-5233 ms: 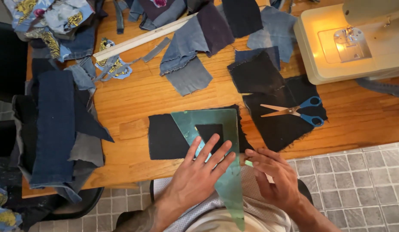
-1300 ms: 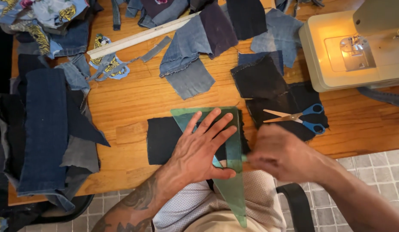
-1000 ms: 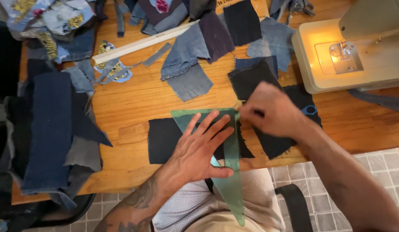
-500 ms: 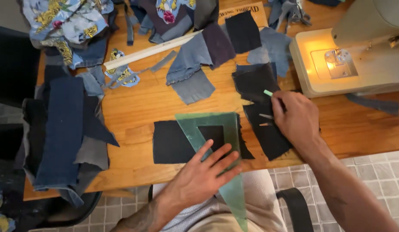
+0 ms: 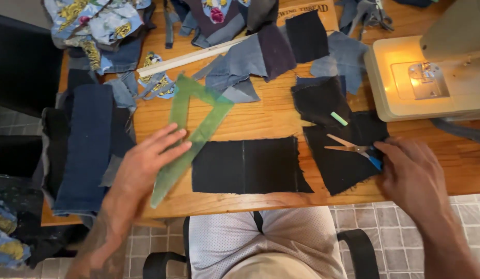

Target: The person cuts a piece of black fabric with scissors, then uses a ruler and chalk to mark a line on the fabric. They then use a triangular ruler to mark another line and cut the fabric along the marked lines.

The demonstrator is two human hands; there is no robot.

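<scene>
A wooden table (image 5: 260, 116) is covered with cloth scraps. A black cloth piece (image 5: 248, 165) is laid flat near the front edge. A green triangle ruler (image 5: 191, 129) (see-through) is pressed down by the flat, open left hand (image 5: 144, 163). The scissors (image 5: 353, 150) are gripped at the handles by the right hand (image 5: 410, 175).

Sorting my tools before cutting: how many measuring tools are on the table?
2: a green set square under the left hand, and a long pale ruler behind it. Fabric piles may hide more.
</scene>
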